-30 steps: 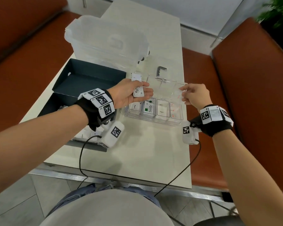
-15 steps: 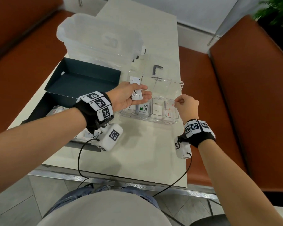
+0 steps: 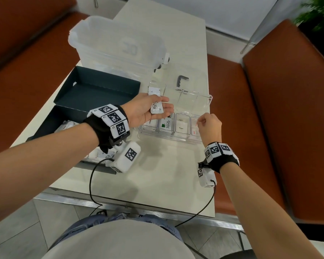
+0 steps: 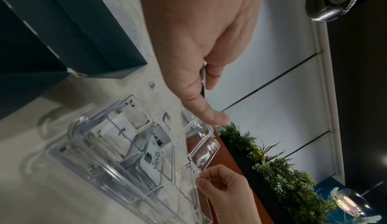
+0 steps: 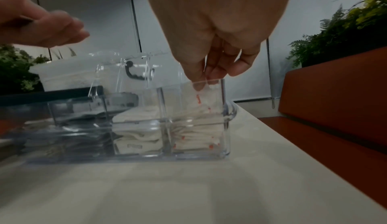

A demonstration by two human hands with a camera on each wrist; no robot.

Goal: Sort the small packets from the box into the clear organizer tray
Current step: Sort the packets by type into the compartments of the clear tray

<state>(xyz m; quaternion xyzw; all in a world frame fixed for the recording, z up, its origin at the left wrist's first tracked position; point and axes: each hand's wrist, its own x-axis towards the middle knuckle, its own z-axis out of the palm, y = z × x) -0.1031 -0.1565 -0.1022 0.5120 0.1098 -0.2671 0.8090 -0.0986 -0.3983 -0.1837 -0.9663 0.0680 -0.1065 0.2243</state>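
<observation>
The clear organizer tray (image 3: pixel 173 139) stands mid-table with its lid (image 3: pixel 194 101) open at the back. Its compartments hold Stevia, sugar and red-printed packets. My right hand (image 3: pixel 199 121) pinches a red-printed packet (image 5: pixel 201 96) and dips it into the rightmost compartment (image 5: pixel 222 111). My left hand (image 3: pixel 157 107) hovers palm up over the tray's left end, thumb pinning a Stevia packet (image 3: pixel 156 108) on the fingers. A second white packet (image 3: pixel 153 91) sticks out behind them. The dark box (image 3: pixel 51 126) at left holds more packets (image 3: pixel 101 156).
The box's dark lid (image 3: pixel 94 94) lies behind the box. A large clear plastic tub (image 3: pixel 116 45) stands at the back left, and a small black handle (image 3: pixel 182 80) lies behind the tray. Bare tabletop (image 3: pixel 157 180) lies in front. Orange benches flank the table.
My right hand has come down and toward me from the open lid's edge to the rightmost compartment. My left hand has kept its place and its packets.
</observation>
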